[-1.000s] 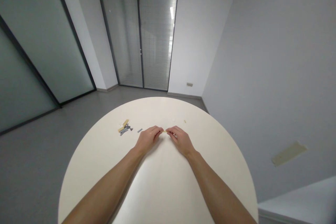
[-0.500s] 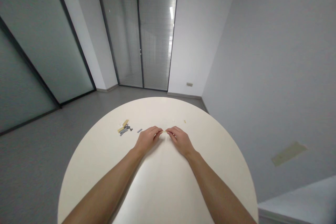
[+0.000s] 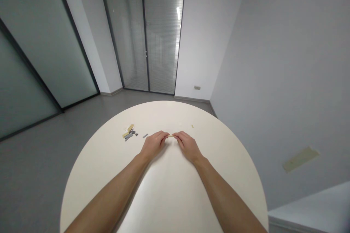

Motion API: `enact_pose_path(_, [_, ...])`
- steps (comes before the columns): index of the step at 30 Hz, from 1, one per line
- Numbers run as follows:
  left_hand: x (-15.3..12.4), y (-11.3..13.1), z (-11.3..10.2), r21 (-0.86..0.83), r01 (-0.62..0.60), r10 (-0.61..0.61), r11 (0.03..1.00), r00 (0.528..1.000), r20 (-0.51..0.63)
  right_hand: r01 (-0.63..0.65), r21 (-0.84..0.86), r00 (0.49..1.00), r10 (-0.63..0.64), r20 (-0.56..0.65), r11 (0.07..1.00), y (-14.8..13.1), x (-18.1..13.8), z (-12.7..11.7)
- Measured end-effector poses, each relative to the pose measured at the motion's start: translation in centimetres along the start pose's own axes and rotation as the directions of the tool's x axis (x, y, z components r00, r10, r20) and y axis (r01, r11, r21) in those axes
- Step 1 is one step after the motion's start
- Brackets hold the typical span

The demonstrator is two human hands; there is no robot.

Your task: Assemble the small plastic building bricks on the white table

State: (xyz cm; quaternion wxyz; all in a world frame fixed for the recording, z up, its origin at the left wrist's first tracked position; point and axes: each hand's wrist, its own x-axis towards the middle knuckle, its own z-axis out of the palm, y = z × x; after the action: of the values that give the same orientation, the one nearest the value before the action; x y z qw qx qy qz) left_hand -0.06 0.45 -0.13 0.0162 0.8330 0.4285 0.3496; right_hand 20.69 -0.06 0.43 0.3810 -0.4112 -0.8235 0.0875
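Note:
My left hand [image 3: 155, 142] and my right hand [image 3: 188, 145] meet near the middle of the round white table [image 3: 169, 189]. Between their pinched fingertips runs a thin yellowish strip [image 3: 171, 136], one end in each hand. It looks like a small flat building piece, but most of it is hidden by the fingers. A single grey flat piece [image 3: 145, 135] lies just left of my left hand. Beyond my right hand is a tiny yellow piece [image 3: 192, 126].
A small pile of grey pieces [image 3: 128, 136], with a yellow piece [image 3: 131, 127] and dark bits [image 3: 132, 131] among them, lies at the table's left. A faint white piece [image 3: 180, 125] is behind the hands. Glass doors [image 3: 144, 43] and a wall [image 3: 287, 62] stand beyond the table.
The yellowish strip shows a little more clearly between the fingertips, which have shifted very slightly. The loose pieces on the table lie as before.

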Motion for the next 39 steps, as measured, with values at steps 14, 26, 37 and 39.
enact_pose_path(14, [-0.04,0.19,-0.02,0.027,0.022,-0.022,0.999,1.0,-0.005,0.0,0.01,1.0,0.0,-0.02,1.0,0.23,-0.11,0.19])
enact_pose_path(26, [-0.09,0.17,-0.1,0.014,0.028,-0.028,1.0,1.0,-0.003,-0.003,0.039,1.0,0.004,-0.026,0.999,0.06,-0.12,0.09])
enact_pose_path(37, [-0.07,0.31,-0.14,-0.003,0.034,-0.034,0.999,0.999,0.021,-0.028,0.019,0.999,0.029,-0.016,0.999,-0.22,-0.12,0.0])
enact_pose_path(39, [-0.06,0.36,-0.14,-0.003,0.039,-0.039,0.999,0.999,0.024,-0.034,0.019,0.999,0.034,-0.019,0.999,-0.22,-0.12,0.04])
